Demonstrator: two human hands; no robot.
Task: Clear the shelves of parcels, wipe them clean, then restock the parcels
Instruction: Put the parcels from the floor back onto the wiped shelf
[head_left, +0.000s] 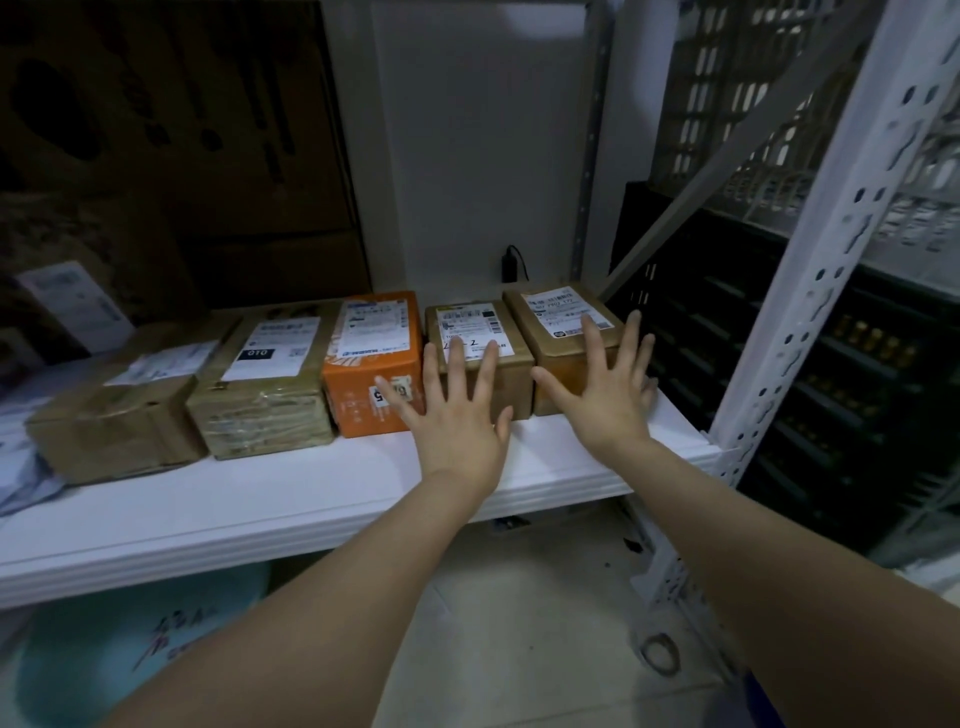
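Squaring up the row looks like the step here. Both hands are spread flat with straight fingers, gripping nothing. The left hand (457, 415) lies against the front of the second brown parcel (470, 319), thumb straying onto the orange box (371, 358) beside it. The right hand (602, 395) is flat on the end brown parcel (545, 343). Both parcels sit on the white shelf (311, 499), right ahead of the palms. I'd push evenly and low on the fronts so they slide rather than tip — and mind the steel upright (810, 291) just outside the right little finger.
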